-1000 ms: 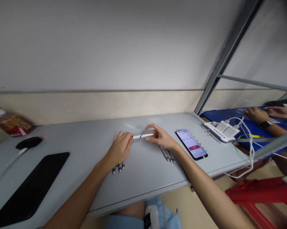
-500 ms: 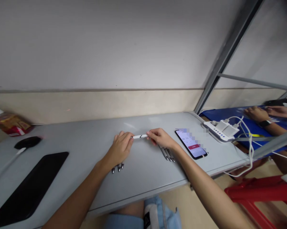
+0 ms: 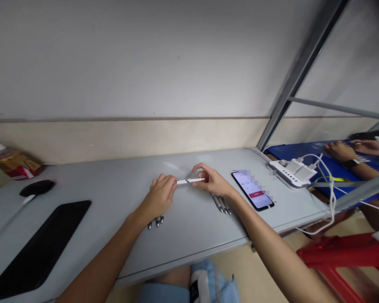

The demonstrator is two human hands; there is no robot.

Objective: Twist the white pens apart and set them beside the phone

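Two-handed, we are handling one white pen [image 3: 185, 182], positioned crosswise over the table [image 3: 189, 240]. Our left hand [image 3: 160, 193] is clasping its left end, fingers closed. Our right hand [image 3: 212, 181] is curving partly spread fingers around its right end; we cannot tell how firmly they are touching. Nearer, left pens [image 3: 158, 221] and right pens [image 3: 220, 204] are lying below the hands. Farther right, a phone [image 3: 253, 190] is lying beside a power strip [image 3: 287, 174].

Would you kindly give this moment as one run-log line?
left hand: grips white pen; right hand: at pen's other end; grey pens: near right wrist; phone: further right
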